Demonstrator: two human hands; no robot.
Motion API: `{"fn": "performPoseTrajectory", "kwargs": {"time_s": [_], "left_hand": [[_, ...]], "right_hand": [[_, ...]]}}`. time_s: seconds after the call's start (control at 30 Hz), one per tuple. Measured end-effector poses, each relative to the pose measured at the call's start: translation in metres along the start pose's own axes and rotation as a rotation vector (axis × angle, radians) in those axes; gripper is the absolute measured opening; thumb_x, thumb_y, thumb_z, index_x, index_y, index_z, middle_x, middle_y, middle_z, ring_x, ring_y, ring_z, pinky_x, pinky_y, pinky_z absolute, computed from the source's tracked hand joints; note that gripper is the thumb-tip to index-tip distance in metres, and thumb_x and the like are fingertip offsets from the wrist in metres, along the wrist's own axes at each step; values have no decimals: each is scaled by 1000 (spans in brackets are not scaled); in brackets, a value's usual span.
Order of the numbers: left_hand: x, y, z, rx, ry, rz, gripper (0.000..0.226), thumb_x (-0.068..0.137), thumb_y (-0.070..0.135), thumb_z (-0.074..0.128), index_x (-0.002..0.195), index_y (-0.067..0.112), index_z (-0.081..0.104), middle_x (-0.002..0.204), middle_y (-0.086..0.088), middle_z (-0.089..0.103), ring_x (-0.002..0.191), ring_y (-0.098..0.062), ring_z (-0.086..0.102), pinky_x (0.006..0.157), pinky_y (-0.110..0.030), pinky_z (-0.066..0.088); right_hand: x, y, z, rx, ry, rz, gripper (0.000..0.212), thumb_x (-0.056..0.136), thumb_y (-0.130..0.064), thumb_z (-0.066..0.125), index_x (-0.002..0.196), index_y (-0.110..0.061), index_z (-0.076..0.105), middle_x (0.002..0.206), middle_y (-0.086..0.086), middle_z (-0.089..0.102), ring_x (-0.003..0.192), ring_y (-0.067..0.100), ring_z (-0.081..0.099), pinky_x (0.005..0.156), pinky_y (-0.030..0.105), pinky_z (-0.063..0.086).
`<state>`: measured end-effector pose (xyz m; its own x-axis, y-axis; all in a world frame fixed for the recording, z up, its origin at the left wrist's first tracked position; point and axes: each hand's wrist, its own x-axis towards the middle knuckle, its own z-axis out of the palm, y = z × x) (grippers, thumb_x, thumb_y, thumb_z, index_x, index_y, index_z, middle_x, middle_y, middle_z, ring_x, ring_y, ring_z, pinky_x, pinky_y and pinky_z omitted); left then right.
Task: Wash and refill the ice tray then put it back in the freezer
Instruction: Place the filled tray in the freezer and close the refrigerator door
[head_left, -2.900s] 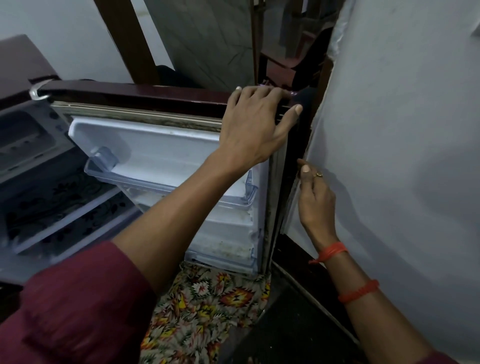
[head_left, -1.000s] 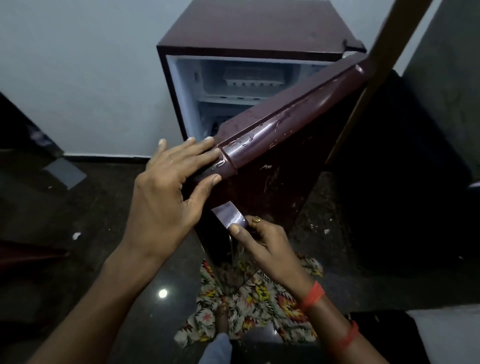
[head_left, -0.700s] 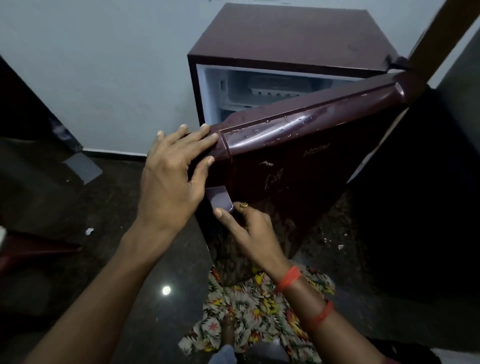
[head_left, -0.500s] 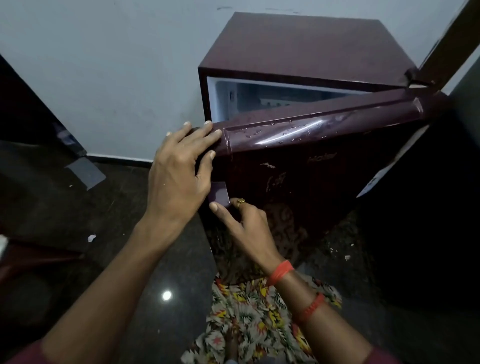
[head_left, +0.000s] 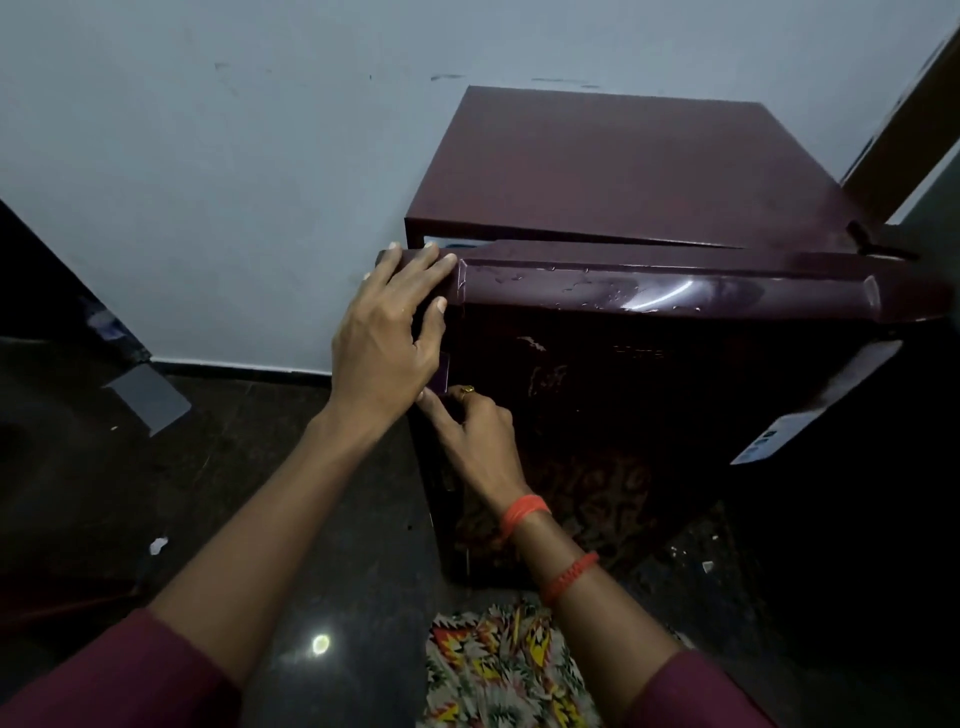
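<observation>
A small maroon fridge (head_left: 613, 166) stands against the white wall. Its door (head_left: 649, 395) is almost shut, leaving only a thin gap at the top left. The ice tray is hidden inside. My left hand (head_left: 387, 343) lies over the door's top left corner, fingers straight on the top edge and thumb on the front. My right hand (head_left: 475, 431) is just below it at the door's left edge, its index finger touching a small shiny handle tab (head_left: 441, 374). Water drops sit on the door's top rim.
The dark polished floor (head_left: 234, 467) spreads to the left, with a few bits of litter. A patterned cloth (head_left: 498, 670) lies on the floor in front of the fridge. A wooden door frame (head_left: 904, 130) rises at the right.
The fridge door has swung from wide open to nearly shut, both hands moving with it. The freezer compartment and ice tray seen a second ago are now covered.
</observation>
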<state>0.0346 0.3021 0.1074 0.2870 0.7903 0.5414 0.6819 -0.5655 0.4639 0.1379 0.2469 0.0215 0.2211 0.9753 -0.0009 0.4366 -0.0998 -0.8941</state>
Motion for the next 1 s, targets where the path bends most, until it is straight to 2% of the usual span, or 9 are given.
{"fn": "performPoseTrajectory", "kwargs": {"time_s": [0.13,0.27,0.43,0.57,0.73,0.8,0.87,0.93,1.0], "left_hand": [[22,-13,11,-14,-9,23,45,103,21,49,148,25,53,157,6,46,153,-23,29,117,-54,39],[27,-20,18,-10,20,59,44,105,22,48,148,27,54,156,8,48,153,-21,30,114,-52,43],[32,-31,28,10,48,111,43,108,23,44,150,25,51,158,7,46,154,-22,28,113,-53,43],[30,-32,34,25,60,117,44,109,22,41,152,22,48,159,5,44,155,-22,26,115,-54,40],[27,-25,37,87,52,81,48,108,24,38,156,22,41,164,5,36,157,-24,20,120,-56,31],[25,-22,38,117,34,57,50,108,27,36,158,24,36,166,6,31,158,-23,15,122,-55,28],[22,-21,39,147,15,35,52,108,31,35,160,26,31,168,6,25,159,-23,11,123,-55,27],[20,-19,41,174,1,23,55,108,38,34,161,26,26,170,5,20,159,-24,8,122,-56,28],[18,-15,42,210,0,0,57,108,43,32,162,27,23,171,4,18,159,-26,7,121,-57,29]], "right_hand": [[22,-5,1,6,18,13,90,75,-93,36,107,-15,70,93,4,74,91,18,69,81,38,57],[30,-4,-1,-37,8,14,76,80,-84,42,96,-15,69,82,3,72,83,20,68,75,39,56],[34,-10,-7,-113,-6,17,68,85,-76,48,104,-14,69,90,4,73,87,19,70,75,36,56],[21,-24,-32,-408,98,-141,57,89,-65,55,123,-22,65,115,-3,69,104,15,65,84,35,56],[7,-40,-74,-472,368,-452,30,93,-43,64,116,-25,68,113,-11,65,100,7,63,78,29,56],[9,-40,-90,-531,493,-589,26,93,-36,65,114,-23,69,114,-8,66,103,11,62,92,31,50],[15,-38,-105,-630,571,-652,30,92,-35,64,119,-22,69,123,-3,66,115,17,60,109,40,38],[23,-35,-119,-742,575,-619,41,93,-37,61,131,-22,62,139,2,58,132,22,51,119,47,26],[29,-28,-132,-837,530,-541,53,95,-42,55,144,-21,50,155,9,42,146,26,34,123,52,14]]}}
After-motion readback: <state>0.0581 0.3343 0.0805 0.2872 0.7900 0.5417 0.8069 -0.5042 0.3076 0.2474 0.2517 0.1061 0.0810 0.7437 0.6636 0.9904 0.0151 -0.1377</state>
